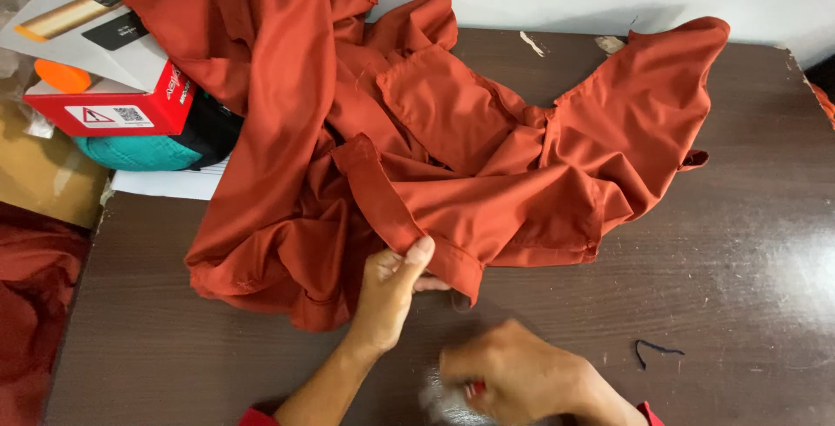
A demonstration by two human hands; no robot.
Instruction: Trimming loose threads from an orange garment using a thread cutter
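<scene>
Rust-orange cloth, a crumpled garment (435, 156), lies spread over the middle and left of the dark wooden tabletop (739, 243), its bulk reaching up toward the wall and left over a stack of boxes. From that heap one flat band (396, 213), a strap or waistband, runs down and to the right; its long axis slants from the upper left, near the garment's centre, to its free squared end at the lower right, close to your near edge of the tabletop.

Your left hand (391, 291) comes up from below and has the band pinched: thumb on top, fingers under the fold, grip narrow and closed on the cloth just short of that free end. The band therefore lies up and away from the grip, with only a short tail passing to the right of it.

Your right hand (513, 374) sits lower and to the right, just beside the left wrist, clear of the garment. It is motion-blurred; it appears closed around something small with a red part and a pale blur beneath, but you cannot tell from this view what it is. Of the two, the left hand is on the band, the right is near but apart.

A short dark thread (657, 352) lies on the bare wood to the right. A red and white box (113, 100) stands at the upper left.
</scene>
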